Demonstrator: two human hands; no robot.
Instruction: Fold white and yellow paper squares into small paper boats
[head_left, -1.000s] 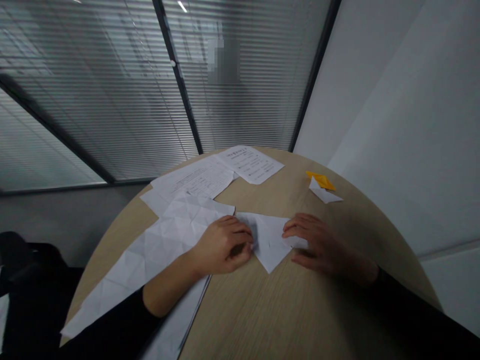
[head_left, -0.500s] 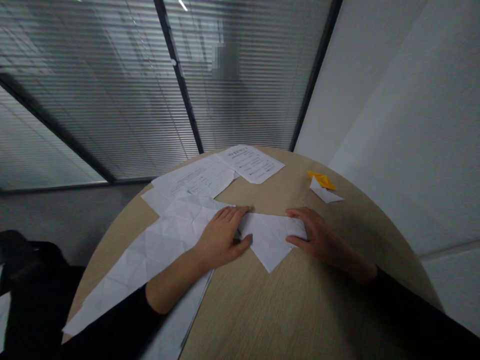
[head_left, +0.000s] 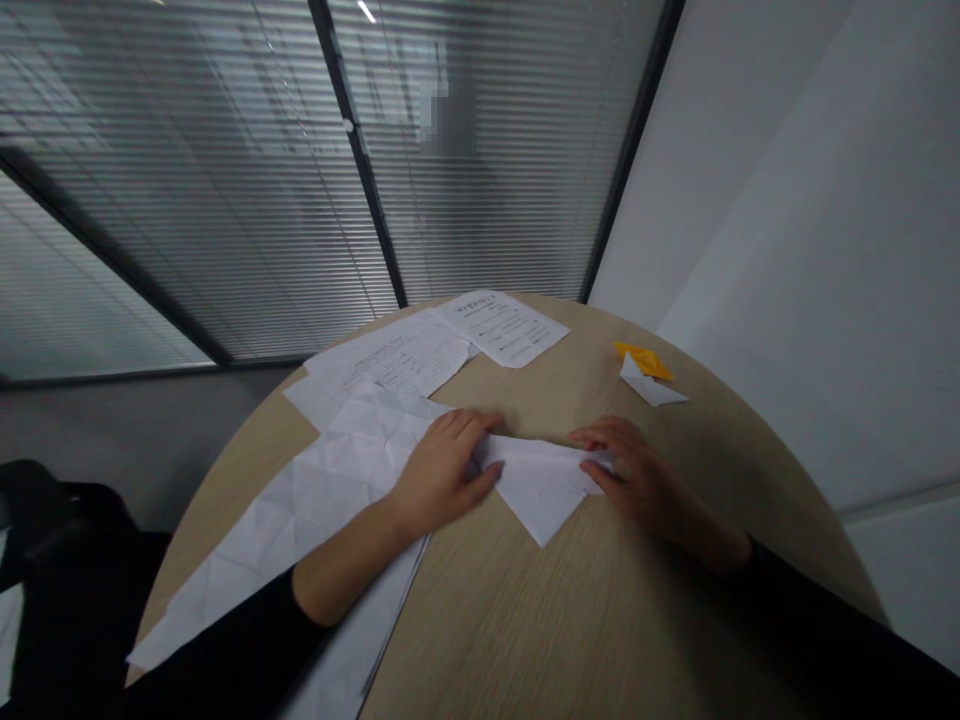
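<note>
A folded sheet of white paper (head_left: 541,492) lies on the table between my hands, its pointed corner toward me and a narrow folded band along its far edge. My left hand (head_left: 448,468) grips the left end, thumb on the near side and fingers on the far side. At the right end, my right hand (head_left: 616,465) pinches the band between thumb and fingers. The paper's two ends are partly hidden by my hands. Under my left forearm, a large creased white sheet (head_left: 277,520) spreads across the left of the table.
Beyond my right hand sit a yellow paper boat (head_left: 643,360) and a white paper boat (head_left: 651,385). Printed sheets (head_left: 514,330) lie near the far edge of the round wooden table (head_left: 480,630). A dark chair (head_left: 82,560) stands at the left. Glass with blinds rises behind.
The paper's far edge has been folded over toward me, so the strip between my hands is narrower. My right thumb and fingers have come closer together; my left hand has barely moved.
</note>
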